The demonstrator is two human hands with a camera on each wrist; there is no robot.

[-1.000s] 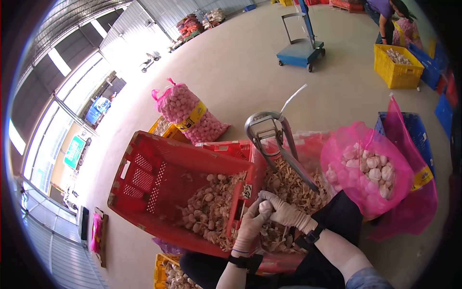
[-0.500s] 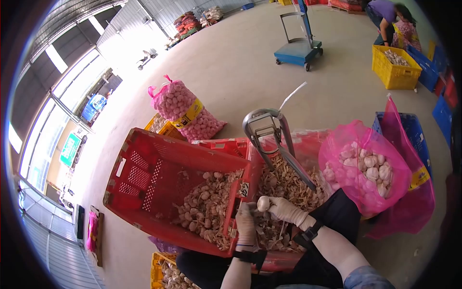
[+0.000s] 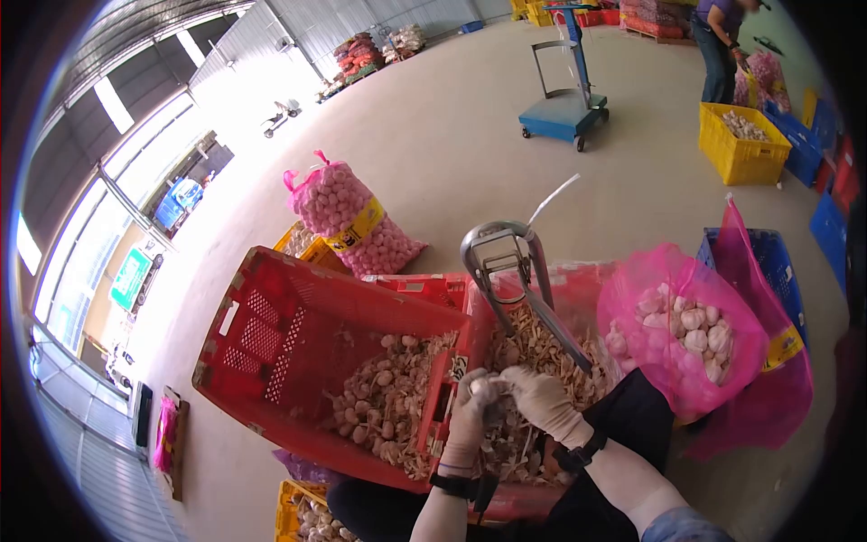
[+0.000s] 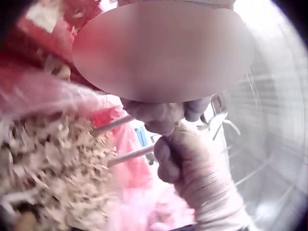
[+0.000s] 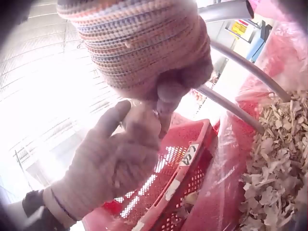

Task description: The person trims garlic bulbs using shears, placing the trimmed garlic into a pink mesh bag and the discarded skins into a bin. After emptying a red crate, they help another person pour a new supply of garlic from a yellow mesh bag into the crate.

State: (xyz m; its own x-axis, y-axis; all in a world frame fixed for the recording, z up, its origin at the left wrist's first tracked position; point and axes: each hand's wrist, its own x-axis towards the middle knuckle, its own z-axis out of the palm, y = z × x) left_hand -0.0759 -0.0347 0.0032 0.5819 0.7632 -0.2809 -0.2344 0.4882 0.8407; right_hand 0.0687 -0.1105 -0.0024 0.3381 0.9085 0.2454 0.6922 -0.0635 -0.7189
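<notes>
Between my two gloved hands is a pale garlic bulb [image 3: 481,387], in front of the metal frame with curved bars [image 3: 517,262]. My left hand [image 3: 464,425] grips the bulb, its thumb along one side in the right wrist view. My right hand [image 3: 545,406] meets it from the other side, fingers curled and pinching at the bulb [image 5: 143,121]. Both hands are over a red crate lined with clear plastic and full of dry garlic skins [image 3: 524,443]. In the left wrist view, a blurred patch covers part of my left hand.
Left of my hands, a tilted red crate [image 3: 271,316] holds garlic bulbs and scraps. At right lies an open pink net bag [image 3: 632,307] of white bulbs, before a blue crate [image 3: 777,257]. A full net sack [image 3: 339,203] stands beyond. Farther off are a platform scale [image 3: 562,117] and a person [image 3: 715,45].
Half a second ago my right hand held the bulb apart from my left; now the bulb is in my left hand with the right against it. The far person has straightened up.
</notes>
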